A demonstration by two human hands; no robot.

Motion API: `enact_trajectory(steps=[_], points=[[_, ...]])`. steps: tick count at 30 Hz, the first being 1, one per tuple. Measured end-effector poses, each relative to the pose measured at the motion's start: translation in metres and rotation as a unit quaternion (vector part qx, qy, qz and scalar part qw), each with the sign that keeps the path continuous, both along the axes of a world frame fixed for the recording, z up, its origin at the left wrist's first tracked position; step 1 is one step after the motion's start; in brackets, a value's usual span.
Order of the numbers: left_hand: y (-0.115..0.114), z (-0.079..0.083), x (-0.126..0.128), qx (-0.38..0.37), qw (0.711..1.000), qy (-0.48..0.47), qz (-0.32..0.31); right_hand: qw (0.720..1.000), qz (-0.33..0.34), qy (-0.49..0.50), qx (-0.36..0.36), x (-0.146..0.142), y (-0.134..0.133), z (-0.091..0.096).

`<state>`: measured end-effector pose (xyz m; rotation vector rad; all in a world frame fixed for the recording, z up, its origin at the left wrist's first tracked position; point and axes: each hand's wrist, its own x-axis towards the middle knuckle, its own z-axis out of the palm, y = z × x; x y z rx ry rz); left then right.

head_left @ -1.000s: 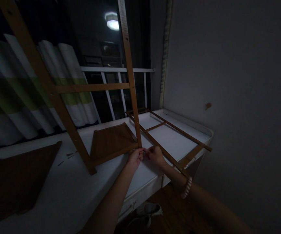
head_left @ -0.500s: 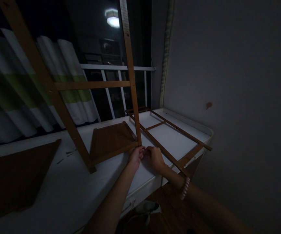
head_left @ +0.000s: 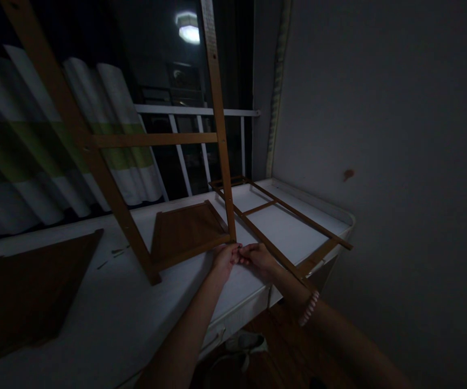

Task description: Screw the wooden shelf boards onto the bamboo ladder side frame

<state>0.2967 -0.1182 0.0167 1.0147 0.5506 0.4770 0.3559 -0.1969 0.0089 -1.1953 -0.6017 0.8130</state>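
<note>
An upright brown wooden frame [head_left: 156, 140] stands on the white surface, with a wooden shelf panel [head_left: 188, 229] joined at its base. My left hand [head_left: 225, 258] is closed beside the foot of the frame's right post. Fingertips of my right hand [head_left: 257, 255] pinch close together and meet those of the left. Whatever lies between the fingers is too small and dark to make out. A beaded bracelet [head_left: 309, 309] circles my right wrist.
A second wooden frame [head_left: 273, 202] lies flat at the right. Another wooden panel [head_left: 34, 292] lies at the left, near several small slim pieces [head_left: 116, 252]. Beyond are a white railing [head_left: 196, 112] and a striped curtain [head_left: 107, 135]. Shoes [head_left: 246, 343] sit on the floor below.
My right hand has turned slightly, its fingers now lying flatter against the left hand. The left hand stays by the post's foot. The frames and panels look unmoved.
</note>
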Motion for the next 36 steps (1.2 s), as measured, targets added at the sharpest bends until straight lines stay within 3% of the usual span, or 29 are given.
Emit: enact_trajectory(steps=[8, 17, 23, 29, 36], points=[[-0.001, -0.003, 0.002, 0.021, 0.999, 0.008, 0.023, 0.998, 0.011, -0.043, 0.054, -0.004, -0.006, -0.006], [-0.005, 0.000, 0.002, 0.025, 0.998, 0.028, 0.047, 0.995, -0.007, -0.085, 0.051, -0.007, -0.004, -0.007], [-0.005, 0.001, 0.003, 0.023, 0.996, 0.027, 0.080, 0.985, -0.070, -0.148, 0.046, -0.010, -0.004, -0.012], [-0.003, 0.000, 0.005, 0.017, 0.994, 0.005, 0.105, 0.959, -0.131, -0.252, 0.006, -0.012, -0.007, -0.005], [0.000, 0.000, 0.002, 0.000, 0.998, -0.008, 0.069, 0.956, -0.150, -0.251, -0.016, -0.007, -0.003, -0.007]])
